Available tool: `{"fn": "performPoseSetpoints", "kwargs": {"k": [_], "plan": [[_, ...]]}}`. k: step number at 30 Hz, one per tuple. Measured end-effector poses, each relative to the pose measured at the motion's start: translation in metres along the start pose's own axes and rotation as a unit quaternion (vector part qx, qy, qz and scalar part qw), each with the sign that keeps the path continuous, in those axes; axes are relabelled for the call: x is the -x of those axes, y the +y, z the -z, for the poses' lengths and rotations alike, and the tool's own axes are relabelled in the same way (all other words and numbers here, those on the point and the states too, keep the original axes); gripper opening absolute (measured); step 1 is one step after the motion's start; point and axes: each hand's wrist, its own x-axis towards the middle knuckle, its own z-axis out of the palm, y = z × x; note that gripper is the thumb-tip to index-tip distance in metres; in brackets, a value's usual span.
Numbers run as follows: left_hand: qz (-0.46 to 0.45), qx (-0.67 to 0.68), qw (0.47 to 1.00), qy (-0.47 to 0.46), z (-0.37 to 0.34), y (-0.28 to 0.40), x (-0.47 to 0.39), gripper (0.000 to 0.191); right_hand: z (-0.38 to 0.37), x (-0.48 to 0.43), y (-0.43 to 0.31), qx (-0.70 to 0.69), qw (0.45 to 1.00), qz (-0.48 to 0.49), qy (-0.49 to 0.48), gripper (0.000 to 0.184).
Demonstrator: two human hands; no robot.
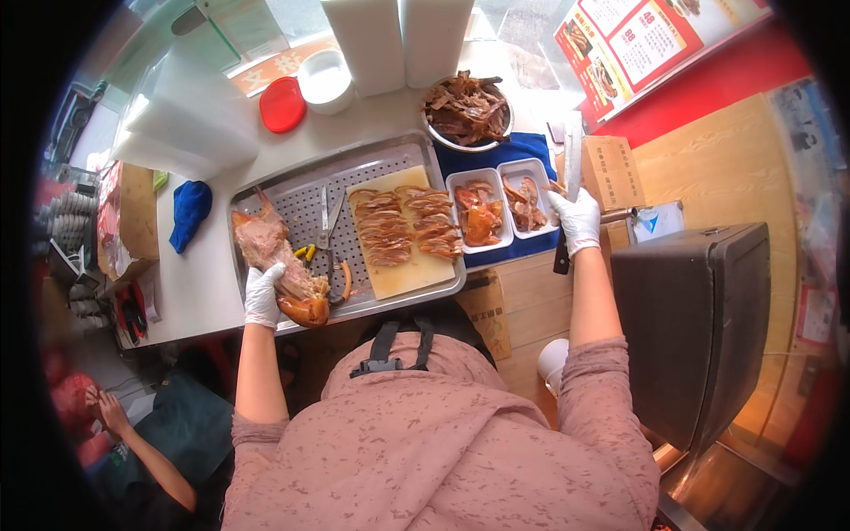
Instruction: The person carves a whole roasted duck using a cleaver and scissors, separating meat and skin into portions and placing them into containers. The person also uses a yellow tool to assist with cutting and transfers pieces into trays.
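Note:
My gloved left hand grips a partly carved roast duck carcass at the left side of the perforated metal tray. In my gloved right hand is a knife, its blade pointing away from me, beside the right foam tray. A pale cutting board in the metal tray bears rows of sliced meat. Scissors with dark and yellow handles lie between the carcass and the board. Two white foam trays hold meat pieces and smaller scraps on a blue cloth.
A metal bowl of carcass bones stands behind the foam trays. White container stacks, a red lid and a round white tub stand at the back. A dark cabinet is at right; another person's arm shows lower left.

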Motion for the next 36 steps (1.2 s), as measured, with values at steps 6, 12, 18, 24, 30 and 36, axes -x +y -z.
{"fn": "performPoseSetpoints", "kwargs": {"k": [6, 12, 18, 24, 30, 36], "plan": [[0.048, -0.174, 0.980, 0.084, -0.017, 0.012, -0.005, 0.058, -0.010, -0.011, 0.006, 0.083, 0.994, -0.023, -0.065, 0.041], [0.017, -0.304, 0.940, 0.157, -0.047, 0.024, -0.011, 0.089, 0.004, -0.011, -0.005, -0.023, 0.993, -0.028, -0.109, 0.035], [-0.001, -0.319, 0.897, 0.306, -0.035, -0.005, -0.049, 0.075, 0.001, 0.020, -0.032, -0.205, 0.960, -0.055, -0.180, 0.013], [-0.102, -0.107, 0.980, 0.133, -0.025, 0.030, -0.010, 0.056, -0.070, 0.077, -0.099, -0.244, 0.893, 0.000, -0.378, 0.023], [-0.145, 0.103, 0.984, -0.009, -0.069, 0.110, 0.063, 0.062, -0.138, 0.115, -0.229, -0.151, 0.862, 0.192, -0.444, 0.016], [-0.223, 0.068, 0.972, 0.018, -0.051, 0.122, 0.087, 0.068, -0.182, 0.139, -0.286, -0.171, 0.880, 0.222, -0.384, 0.021]]}}
